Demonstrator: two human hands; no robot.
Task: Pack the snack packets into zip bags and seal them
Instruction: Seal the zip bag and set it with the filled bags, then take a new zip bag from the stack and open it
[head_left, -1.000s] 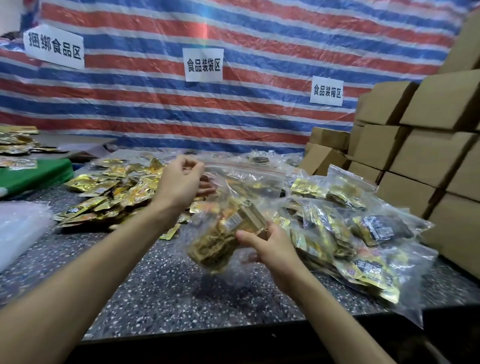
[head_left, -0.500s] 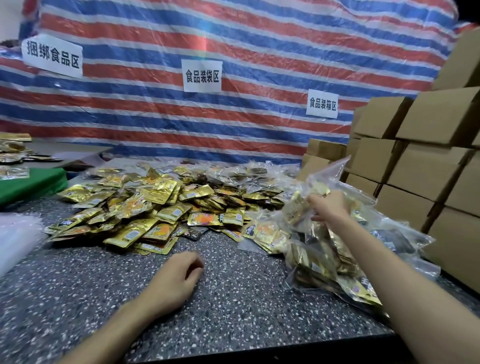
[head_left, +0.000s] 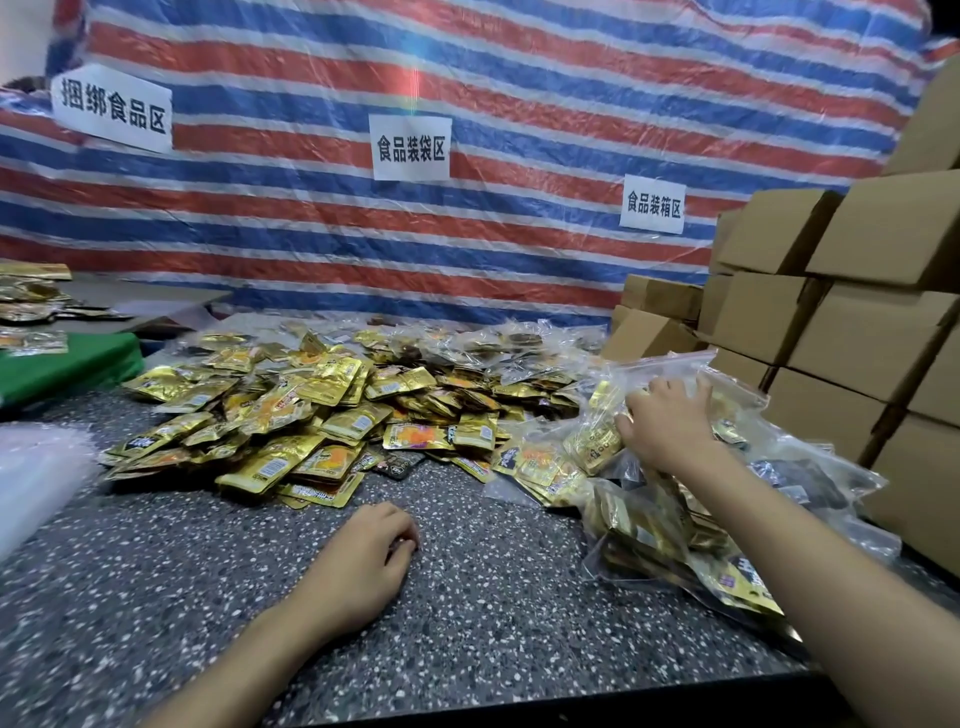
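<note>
Head view: gold foil snack packets (head_left: 311, 415), heaped.

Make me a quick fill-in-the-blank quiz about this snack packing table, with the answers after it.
1. The right hand rests on the pile of filled ____ bags.
2. The left hand lies on the ____ and holds nothing.
3. The loose snack packets are mostly ____ in colour.
4. The cardboard boxes are stacked on the ____ side.

Answers: zip; table; gold; right
</note>
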